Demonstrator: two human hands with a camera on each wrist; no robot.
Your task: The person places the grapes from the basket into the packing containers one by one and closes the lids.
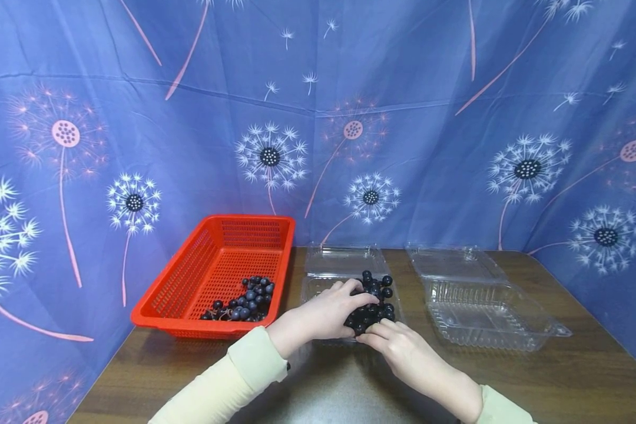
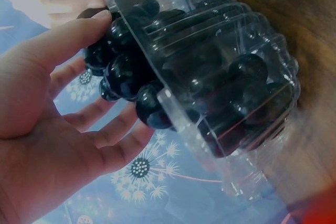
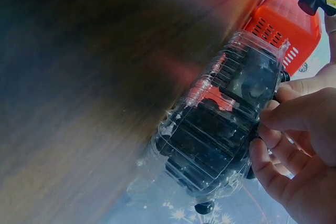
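A bunch of dark grapes (image 1: 373, 288) lies in a clear plastic clamshell box (image 1: 344, 259) at the middle of the table, some grapes standing above the rim. My left hand (image 1: 325, 309) holds the bunch from the left; in the left wrist view its thumb lies on the upper grapes (image 2: 128, 74) and the other fingers curve behind them. At the bunch's near end, my right hand (image 1: 405, 350) pinches with thumb and forefinger, beside the box's front rim. The right wrist view shows these bent fingers (image 3: 286, 116) close against the box wall (image 3: 210, 129), partly hiding the pinched grapes.
To the left stands a red plastic basket (image 1: 212, 324) with another grape bunch (image 1: 251, 300) in its near right corner. A second clear clamshell box (image 1: 487, 318) sits on the right, lid folded back. Behind the wooden table (image 1: 572, 365) hangs a blue dandelion-print cloth (image 1: 434, 176).
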